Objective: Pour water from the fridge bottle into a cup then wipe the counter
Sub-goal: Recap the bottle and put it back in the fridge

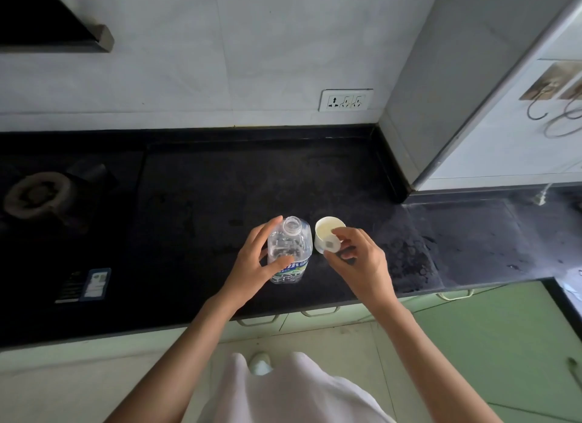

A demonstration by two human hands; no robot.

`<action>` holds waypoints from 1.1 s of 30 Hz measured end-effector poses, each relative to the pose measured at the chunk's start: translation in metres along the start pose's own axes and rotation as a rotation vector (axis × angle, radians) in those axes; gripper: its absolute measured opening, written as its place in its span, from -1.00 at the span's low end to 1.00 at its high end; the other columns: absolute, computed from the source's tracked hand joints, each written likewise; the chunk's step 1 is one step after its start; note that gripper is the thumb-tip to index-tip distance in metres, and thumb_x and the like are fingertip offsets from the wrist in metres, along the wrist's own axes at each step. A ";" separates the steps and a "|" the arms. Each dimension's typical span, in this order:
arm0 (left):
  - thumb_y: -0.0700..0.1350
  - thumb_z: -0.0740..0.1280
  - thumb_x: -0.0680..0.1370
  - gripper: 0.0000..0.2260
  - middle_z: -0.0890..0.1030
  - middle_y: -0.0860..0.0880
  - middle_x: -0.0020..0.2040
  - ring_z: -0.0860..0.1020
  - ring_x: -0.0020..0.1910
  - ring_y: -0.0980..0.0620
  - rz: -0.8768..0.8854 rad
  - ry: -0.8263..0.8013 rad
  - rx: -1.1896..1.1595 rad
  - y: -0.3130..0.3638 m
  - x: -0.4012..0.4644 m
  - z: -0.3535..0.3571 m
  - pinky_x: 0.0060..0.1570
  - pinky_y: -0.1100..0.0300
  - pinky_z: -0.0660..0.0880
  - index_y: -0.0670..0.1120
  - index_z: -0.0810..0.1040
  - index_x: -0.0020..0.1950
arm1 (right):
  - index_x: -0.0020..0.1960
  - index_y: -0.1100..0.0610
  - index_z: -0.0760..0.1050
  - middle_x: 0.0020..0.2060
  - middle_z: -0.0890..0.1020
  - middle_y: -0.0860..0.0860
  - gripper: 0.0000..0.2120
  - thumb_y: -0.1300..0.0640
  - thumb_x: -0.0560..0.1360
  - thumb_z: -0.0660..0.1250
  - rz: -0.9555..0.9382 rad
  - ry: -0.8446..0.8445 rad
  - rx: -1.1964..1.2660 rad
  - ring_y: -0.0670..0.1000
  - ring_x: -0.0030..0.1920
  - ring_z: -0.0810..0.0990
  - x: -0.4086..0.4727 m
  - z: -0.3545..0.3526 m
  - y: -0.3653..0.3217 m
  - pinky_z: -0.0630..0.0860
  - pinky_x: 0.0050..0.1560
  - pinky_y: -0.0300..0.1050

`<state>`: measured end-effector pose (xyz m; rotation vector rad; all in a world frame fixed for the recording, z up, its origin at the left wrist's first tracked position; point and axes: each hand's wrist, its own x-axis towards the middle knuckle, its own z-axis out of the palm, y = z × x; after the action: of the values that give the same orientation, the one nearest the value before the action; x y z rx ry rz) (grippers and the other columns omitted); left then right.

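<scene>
A clear plastic water bottle (pixel 289 252) with a green and white label stands upright and uncapped on the black stone worktop (pixel 220 196), near its front edge. The left hand (pixel 256 262) grips it around the body, fingers curled on its left side and thumb across the front by the label. Just to the bottle's right sits a small white paper cup (pixel 327 233), upright, mouth open. The right hand (pixel 359 259) hovers over the cup's near rim and pinches a small white bottle cap (pixel 330 244) between thumb and forefinger. To the far left lies a gas burner (pixel 37 192). A white wall socket (pixel 346 100) sits on the tiled wall behind.
</scene>
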<state>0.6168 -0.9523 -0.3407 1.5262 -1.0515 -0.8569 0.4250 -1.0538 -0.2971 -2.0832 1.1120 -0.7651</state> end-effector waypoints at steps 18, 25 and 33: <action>0.19 0.41 0.40 -0.39 0.33 0.12 0.39 0.38 0.37 0.12 -0.008 -0.015 0.041 -0.001 0.001 -0.001 0.24 -0.02 0.51 0.33 0.28 0.41 | 0.11 0.12 0.58 -0.05 0.58 -0.06 -0.67 0.17 0.36 0.52 -0.246 -0.216 -0.084 -0.09 -0.11 0.60 0.043 -0.007 -0.052 0.60 -0.04 -0.18; 0.20 0.41 0.40 -0.39 0.33 0.11 0.39 0.40 0.36 0.09 -0.020 -0.017 0.043 0.000 0.001 -0.001 0.22 -0.04 0.51 0.34 0.28 0.40 | 0.12 0.10 0.60 0.00 0.57 -0.04 -0.70 0.12 0.40 0.49 -0.343 -0.349 -0.167 -0.06 -0.11 0.61 0.058 -0.004 -0.069 0.60 -0.05 -0.14; 0.20 0.41 0.39 -0.39 0.33 0.13 0.38 0.41 0.35 0.09 -0.029 -0.016 0.038 -0.002 0.001 -0.001 0.24 -0.04 0.50 0.33 0.28 0.40 | 0.09 0.05 0.60 0.00 0.57 -0.05 -0.73 0.18 0.40 0.48 -0.490 -0.513 -0.369 -0.05 -0.15 0.55 0.073 -0.001 -0.082 0.56 -0.11 -0.02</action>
<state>0.6187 -0.9523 -0.3427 1.5724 -1.0647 -0.8750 0.4984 -1.0817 -0.2209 -2.7049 0.4841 -0.2004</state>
